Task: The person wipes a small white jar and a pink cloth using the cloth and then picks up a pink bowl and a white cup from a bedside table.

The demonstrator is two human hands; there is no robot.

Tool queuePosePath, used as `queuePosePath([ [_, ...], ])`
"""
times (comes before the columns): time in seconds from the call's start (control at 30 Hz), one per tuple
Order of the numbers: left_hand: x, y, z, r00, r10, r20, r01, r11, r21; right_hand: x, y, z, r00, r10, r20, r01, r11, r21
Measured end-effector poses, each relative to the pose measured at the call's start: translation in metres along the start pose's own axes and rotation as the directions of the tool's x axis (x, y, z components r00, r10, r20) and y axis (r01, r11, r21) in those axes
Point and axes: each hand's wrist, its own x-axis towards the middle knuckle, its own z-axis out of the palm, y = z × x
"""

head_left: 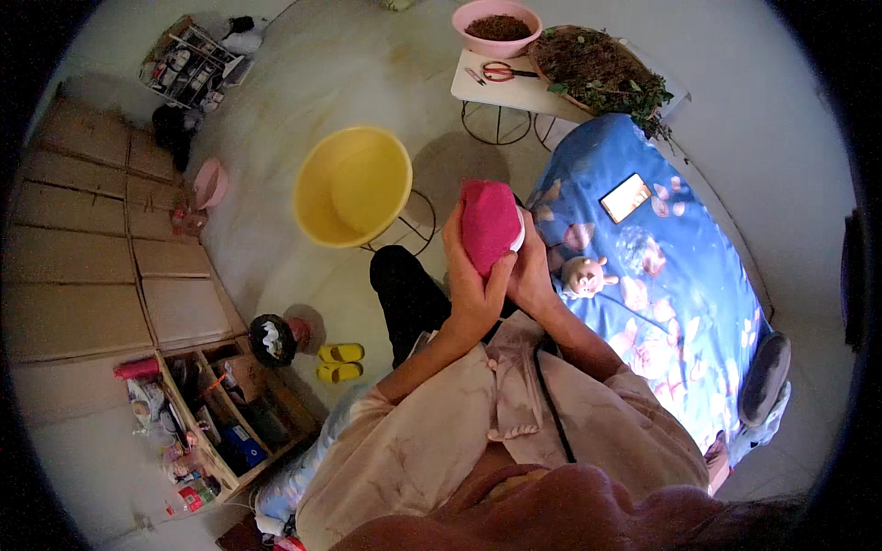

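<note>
Both my hands are raised in front of my knees, close together around a bright pink cloth bundle (pixel 490 220). My left hand (pixel 476 292) wraps its near left side, with the thumb lying along the lower edge. On the other side, my right hand (pixel 530 274) closes round it, its fingers partly hidden behind the bundle. A white edge (pixel 520 231) shows along the right of the pink cloth. Whether that is a lining or a separate thing inside, I cannot tell.
Ahead on the left, a yellow basin (pixel 340 188) rests on a wire stand. A blue floral bed (pixel 680 275) at right bears a lit phone (pixel 626 198) and pig-shaped toy (pixel 582 276). Scissors (pixel 503 71) lie on a white table (pixel 464 84). Yellow slippers (pixel 341 353) are at lower left.
</note>
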Motion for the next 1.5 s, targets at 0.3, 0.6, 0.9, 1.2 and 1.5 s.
queuePosePath([
  [0.3, 0.02, 0.018, -0.022, 0.974, -0.115, 0.194, 0.155, 0.966, -0.205, 0.002, -0.005, -0.012, 0.984, -0.005, 0.181, -0.03, 0.981, 0.189],
  [0.6, -0.01, 0.006, 0.002, 1.0, -0.017, -0.014, 0.018, 0.998, 0.058, 0.003, 0.0, -0.008, 0.996, -0.089, -0.015, 0.085, 0.981, -0.173],
  [0.9, 0.006, 0.023, -0.021, 0.924, -0.379, -0.052, 0.353, 0.896, -0.269, -0.001, -0.005, -0.01, 0.968, 0.049, 0.245, -0.065, 0.996, 0.057],
  [1.2, 0.018, -0.001, -0.028, 0.766, -0.604, 0.221, 0.491, 0.327, -0.808, -0.004, -0.004, -0.029, 0.991, 0.054, 0.123, -0.099, 0.915, 0.39],
  [1.5, -0.027, 0.001, 0.0, 0.826, -0.555, 0.101, 0.452, 0.543, -0.707, 0.022, -0.032, -0.003, 0.989, -0.1, -0.107, 0.093, 0.994, -0.062],
])
